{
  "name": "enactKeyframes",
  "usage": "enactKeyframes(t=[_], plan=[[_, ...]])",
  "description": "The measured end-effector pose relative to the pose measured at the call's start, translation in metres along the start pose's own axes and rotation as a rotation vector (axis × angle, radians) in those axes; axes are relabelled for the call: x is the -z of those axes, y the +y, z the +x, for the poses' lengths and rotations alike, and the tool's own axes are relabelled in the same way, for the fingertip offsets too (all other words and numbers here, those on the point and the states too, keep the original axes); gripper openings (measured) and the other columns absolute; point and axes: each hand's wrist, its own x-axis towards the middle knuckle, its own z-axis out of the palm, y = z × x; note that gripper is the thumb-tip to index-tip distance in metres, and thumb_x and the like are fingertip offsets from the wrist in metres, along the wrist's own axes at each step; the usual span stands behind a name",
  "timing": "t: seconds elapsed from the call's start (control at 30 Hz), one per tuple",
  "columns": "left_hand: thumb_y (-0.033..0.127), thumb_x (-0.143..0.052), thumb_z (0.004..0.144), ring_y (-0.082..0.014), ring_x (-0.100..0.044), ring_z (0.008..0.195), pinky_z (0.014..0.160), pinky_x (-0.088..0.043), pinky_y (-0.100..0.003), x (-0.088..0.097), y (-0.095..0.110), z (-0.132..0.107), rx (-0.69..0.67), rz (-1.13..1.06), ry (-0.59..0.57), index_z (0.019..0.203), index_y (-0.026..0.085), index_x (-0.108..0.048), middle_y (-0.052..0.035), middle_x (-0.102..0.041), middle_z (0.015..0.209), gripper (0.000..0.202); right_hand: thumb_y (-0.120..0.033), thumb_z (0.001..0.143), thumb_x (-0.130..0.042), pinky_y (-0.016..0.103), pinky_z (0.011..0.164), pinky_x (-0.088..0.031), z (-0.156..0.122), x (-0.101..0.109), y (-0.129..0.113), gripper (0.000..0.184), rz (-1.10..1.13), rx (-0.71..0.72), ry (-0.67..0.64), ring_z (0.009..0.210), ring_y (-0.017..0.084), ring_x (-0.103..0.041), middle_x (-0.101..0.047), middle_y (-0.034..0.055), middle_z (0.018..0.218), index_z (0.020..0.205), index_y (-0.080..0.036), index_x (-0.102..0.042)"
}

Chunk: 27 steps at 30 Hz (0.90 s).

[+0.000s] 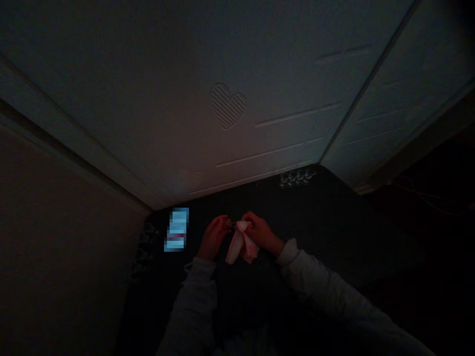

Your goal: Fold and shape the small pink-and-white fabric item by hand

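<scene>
My left hand (214,236) is closed around a small shiny, clear object (228,224), which looks like a little glass; its shape is mostly hidden by my fingers. Close beside it, my right hand (261,231) grips a pink and white cloth (241,244) near its top. The cloth hangs down in loose folds between my hands. Its upper end meets the shiny object, or comes very near it; the dim light hides the exact contact.
The dark table (334,222) stands against a pale wall panel (163,99) with embossed hearts. Several small clear glasses (295,178) line its back edge. More glassware (143,252) stands at the left edge. A lit, blurred screen (177,230) lies left of my hands.
</scene>
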Motion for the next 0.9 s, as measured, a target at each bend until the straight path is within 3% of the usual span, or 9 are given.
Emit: enactKeyframes(t=[0.27,0.57,0.9], plan=[[0.031,-0.059,0.071,-0.0126,-0.058,0.071,0.063,-0.043,-0.025,0.0002,-0.0024,-0.0001,-0.023,0.072,0.026,0.089,0.015,-0.059,-0.0046,-0.062,0.081,0.024,-0.011,0.068,-0.045,0.022,0.062,-0.038,0.0010,-0.0004,0.0030,0.019,0.017,0.027,0.024,0.070,0.012,-0.051,-0.056,-0.0011,0.076,0.082,-0.018,-0.055],[0.022,-0.061,0.068,-0.0150,-0.058,0.082,0.074,-0.042,-0.028,0.0005,0.0010,-0.0011,0.009,0.014,-0.008,0.090,0.015,-0.060,-0.0065,-0.063,0.089,0.023,-0.003,0.066,-0.039,0.024,0.072,-0.039,0.0012,0.0034,0.0023,0.035,-0.021,0.103,-0.133,0.081,0.014,-0.055,-0.060,0.0024,0.088,0.094,-0.017,-0.056],[0.019,-0.060,0.070,-0.0147,-0.057,0.084,0.078,-0.042,-0.030,0.0005,0.0032,-0.0028,-0.005,-0.022,-0.052,0.093,0.016,-0.060,-0.0069,-0.062,0.097,0.024,-0.009,0.066,-0.045,0.020,0.054,-0.035,0.0001,0.0022,0.0005,0.016,-0.072,-0.006,-0.059,0.062,0.011,-0.049,-0.053,-0.0020,0.068,0.078,-0.016,-0.052]])
